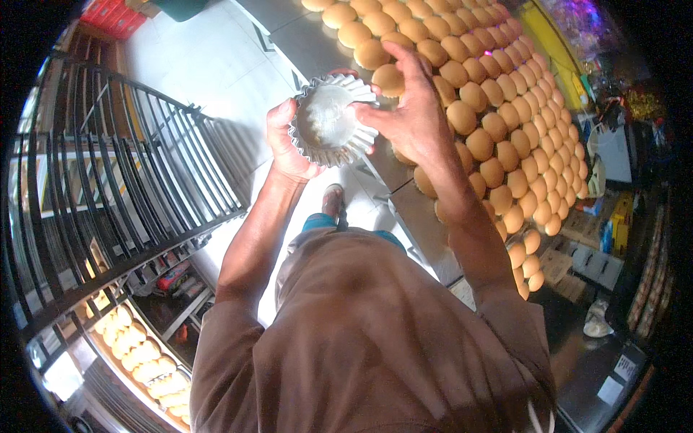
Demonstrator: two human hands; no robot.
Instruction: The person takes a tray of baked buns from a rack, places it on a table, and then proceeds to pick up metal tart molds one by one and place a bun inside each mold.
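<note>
My left hand point(287, 140) grips fluted metal baking tins point(327, 116), which look nested together, though how many I cannot tell. Their shiny hollow faces up towards me. The thumb lies on the near left rim, and fingertips show around the far side. My right hand point(411, 108) is at the tins' right side, its thumb touching inside the fluted wall and its other fingers spread away from the metal. Just beyond and beneath that hand, rows of round golden-brown buns point(479, 143) with fluted lower edges cover much of a metal-topped table point(422, 216).
A black metal rack point(135, 162) with many bars stands at my left. Lit buns point(143, 352) show behind glass at lower left. Red crates point(113, 19) are at the upper left, above pale floor tiles point(200, 59). Cardboard boxes point(582, 227) lie beyond the buns at right.
</note>
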